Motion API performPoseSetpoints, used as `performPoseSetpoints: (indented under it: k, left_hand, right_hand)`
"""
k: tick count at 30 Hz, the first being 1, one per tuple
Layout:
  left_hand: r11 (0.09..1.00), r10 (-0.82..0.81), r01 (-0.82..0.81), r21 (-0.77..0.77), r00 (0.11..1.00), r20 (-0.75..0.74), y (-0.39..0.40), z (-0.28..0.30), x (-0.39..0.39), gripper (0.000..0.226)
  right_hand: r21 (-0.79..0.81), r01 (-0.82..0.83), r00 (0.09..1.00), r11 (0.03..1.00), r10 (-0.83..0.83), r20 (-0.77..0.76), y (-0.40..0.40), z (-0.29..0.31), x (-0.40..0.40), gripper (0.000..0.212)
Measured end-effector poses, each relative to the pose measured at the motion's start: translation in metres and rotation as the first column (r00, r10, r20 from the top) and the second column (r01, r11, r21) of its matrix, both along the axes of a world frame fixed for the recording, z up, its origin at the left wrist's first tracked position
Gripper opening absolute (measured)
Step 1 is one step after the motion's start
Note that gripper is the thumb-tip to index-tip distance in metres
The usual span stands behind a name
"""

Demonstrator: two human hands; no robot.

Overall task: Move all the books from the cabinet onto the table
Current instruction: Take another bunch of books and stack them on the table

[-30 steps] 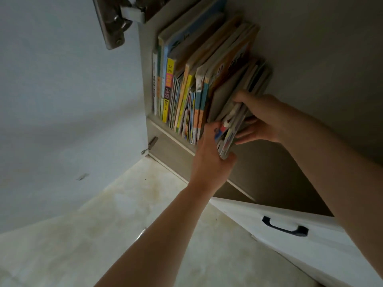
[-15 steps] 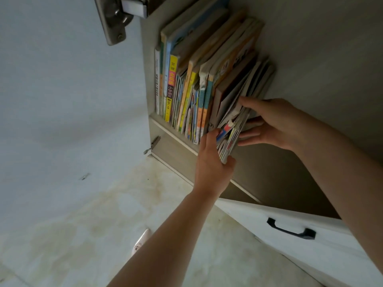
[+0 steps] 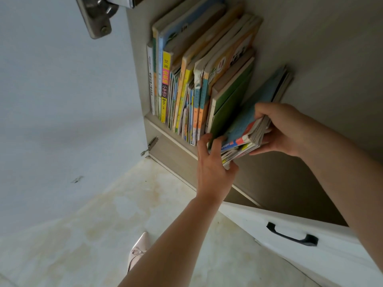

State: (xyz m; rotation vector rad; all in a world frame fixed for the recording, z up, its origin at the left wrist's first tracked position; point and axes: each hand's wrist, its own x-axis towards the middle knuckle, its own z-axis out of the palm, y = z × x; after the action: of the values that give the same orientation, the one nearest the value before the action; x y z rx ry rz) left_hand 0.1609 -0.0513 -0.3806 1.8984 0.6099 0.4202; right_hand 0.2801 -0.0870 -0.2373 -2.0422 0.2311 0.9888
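Observation:
A row of several colourful books stands upright on the cabinet shelf. At its right end a bundle of thin books with a blue cover leans out to the right, apart from a green book. My right hand grips the bundle's lower right corner, thumb on top and fingers beneath. My left hand holds the bundle's lower left edge, fingers reaching up between it and the green book. No table is in view.
The open cabinet door with its metal hinge fills the left. A white drawer front with a black handle sits lower right. Pale tiled floor lies below, with a pink shoe tip.
The bundle has tilted away from the row and slid outward to the right, baring its blue cover and the green book. Both hands moved with it.

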Motion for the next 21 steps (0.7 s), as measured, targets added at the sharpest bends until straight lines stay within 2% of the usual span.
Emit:
performPoseSetpoints:
  k: [4,8,10,12,16,18,21]
  left_hand:
    - [0.991,0.033,-0.035,-0.132,0.999,-0.014,-0.006,0.003,0.002,0.075]
    - [0.980,0.019,-0.016,-0.198,1.000,0.012,-0.008,0.004,0.004,0.086]
    - [0.973,0.073,-0.068,-0.219,0.997,0.015,-0.007,0.004,0.007,0.089]
    - [0.969,0.145,-0.137,-0.206,0.989,0.028,-0.005,0.003,0.010,0.095]
    - [0.962,0.163,-0.150,-0.229,0.986,0.039,-0.005,0.002,0.011,0.100]
    - [0.967,0.167,-0.156,-0.200,0.985,0.043,-0.005,0.002,0.010,0.097]
    - [0.991,0.118,-0.115,-0.073,0.992,0.044,-0.009,0.001,0.012,0.082]
  right_hand:
    - [-0.003,0.013,1.000,1.000,-0.013,0.004,0.000,-0.002,0.001,0.021]
    - [-0.020,-0.003,1.000,1.000,0.003,0.002,-0.001,-0.004,0.001,0.028]
    - [-0.024,0.003,1.000,1.000,-0.003,0.007,0.000,-0.004,0.002,0.031]
    - [-0.030,0.016,1.000,0.999,-0.016,0.009,0.000,-0.005,0.002,0.040]
    - [-0.045,0.018,1.000,0.999,-0.017,0.023,0.001,-0.005,0.003,0.050]
    - [-0.048,0.017,0.999,0.999,-0.015,0.030,0.001,-0.005,0.003,0.051]
    - [-0.056,-0.010,0.999,0.998,0.012,0.036,0.001,-0.005,0.002,0.043]
